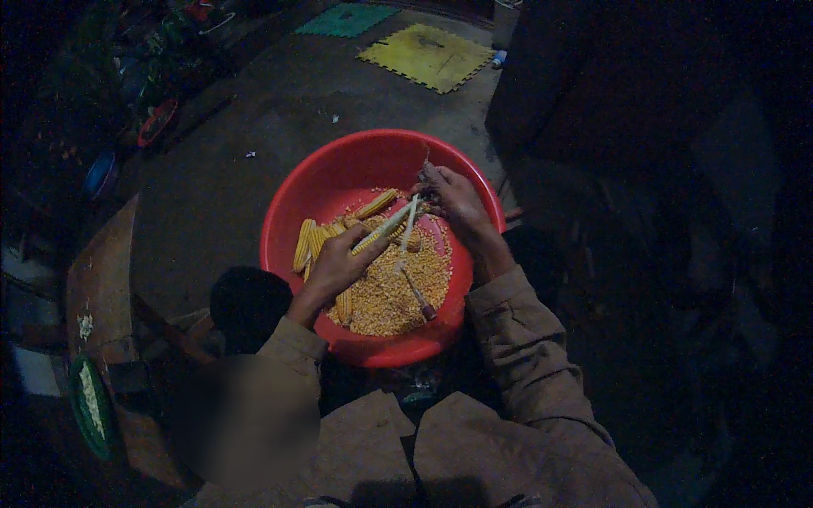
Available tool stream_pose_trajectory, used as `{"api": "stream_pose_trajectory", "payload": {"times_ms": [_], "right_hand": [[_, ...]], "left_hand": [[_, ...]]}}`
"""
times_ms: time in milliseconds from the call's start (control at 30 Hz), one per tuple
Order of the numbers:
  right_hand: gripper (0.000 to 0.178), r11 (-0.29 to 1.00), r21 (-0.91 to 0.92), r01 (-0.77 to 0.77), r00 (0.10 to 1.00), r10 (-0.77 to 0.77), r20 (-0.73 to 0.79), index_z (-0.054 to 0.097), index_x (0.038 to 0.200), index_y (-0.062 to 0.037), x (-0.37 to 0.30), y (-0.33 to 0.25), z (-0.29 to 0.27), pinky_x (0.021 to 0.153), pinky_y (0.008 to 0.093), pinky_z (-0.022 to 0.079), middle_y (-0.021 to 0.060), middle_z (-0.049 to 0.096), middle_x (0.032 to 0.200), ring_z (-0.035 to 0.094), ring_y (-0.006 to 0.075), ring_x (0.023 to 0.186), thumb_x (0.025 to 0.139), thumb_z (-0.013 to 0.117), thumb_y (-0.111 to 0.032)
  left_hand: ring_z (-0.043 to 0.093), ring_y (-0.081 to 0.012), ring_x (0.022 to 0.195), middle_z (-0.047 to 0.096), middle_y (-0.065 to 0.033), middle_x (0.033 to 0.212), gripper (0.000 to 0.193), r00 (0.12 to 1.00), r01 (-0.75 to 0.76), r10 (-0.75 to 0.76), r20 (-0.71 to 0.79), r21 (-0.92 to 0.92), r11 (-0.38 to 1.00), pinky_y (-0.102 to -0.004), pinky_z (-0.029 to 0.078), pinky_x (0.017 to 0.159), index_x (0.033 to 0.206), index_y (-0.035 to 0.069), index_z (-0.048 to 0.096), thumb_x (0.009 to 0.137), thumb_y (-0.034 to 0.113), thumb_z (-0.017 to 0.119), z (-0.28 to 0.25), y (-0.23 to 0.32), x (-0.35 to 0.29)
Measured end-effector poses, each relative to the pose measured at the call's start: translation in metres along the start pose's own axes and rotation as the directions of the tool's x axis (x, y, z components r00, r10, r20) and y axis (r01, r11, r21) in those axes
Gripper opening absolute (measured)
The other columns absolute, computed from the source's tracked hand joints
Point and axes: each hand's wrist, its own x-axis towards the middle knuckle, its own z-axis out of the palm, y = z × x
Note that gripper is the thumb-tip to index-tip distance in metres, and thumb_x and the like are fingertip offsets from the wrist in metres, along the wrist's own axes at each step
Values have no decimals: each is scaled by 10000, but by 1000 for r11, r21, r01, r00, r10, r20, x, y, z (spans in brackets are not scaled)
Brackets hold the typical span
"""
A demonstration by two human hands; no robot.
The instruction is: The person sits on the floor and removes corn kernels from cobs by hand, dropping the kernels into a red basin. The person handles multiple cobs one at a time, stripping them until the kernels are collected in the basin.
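A red basin [282,190] in front of me holds loose corn kernels [381,296] and several yellow corn cobs [302,245]. My left hand [337,269] is closed round the lower end of an ear of corn [391,227], tilted up to the right over the kernels. Pale husk strips [410,227] hang from its upper end, where my right hand [453,201] is closed on the husk. Its fingertips are partly hidden in the dim light. A thin tool with a dark red handle [428,311] lies on the kernels.
Yellow [428,55] and green [345,19] foam mats lie on the far floor. A wooden board [102,271] stands at the left, with a green oval dish [91,406] nearby. Red [158,123] and blue [100,173] bowls are at the far left, near plants. The right side is very dark.
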Motion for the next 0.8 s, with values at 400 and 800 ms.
{"api": "stream_pose_trajectory", "payload": {"times_ms": [400,800], "right_hand": [[238,966,-193,169,971,-129,204,586,981,0,-2,11,-1,765,275,485,52,617,855,593,122,856,887,597,-219],[197,931,-295,215,899,-70,433,614,950,-2,-13,-7,-5,755,287,485,60,635,895,588,120,822,856,641,-173]], "left_hand": [[549,-79,652,597,-15,798,319,983,174,-162,82,-172,970,-234,470,542,1008,17,620,855,295,653,-5,22,1],[588,-98,735,634,-45,872,358,981,176,-152,120,-234,956,-250,492,580,1060,10,633,827,275,687,-12,13,5]]}}
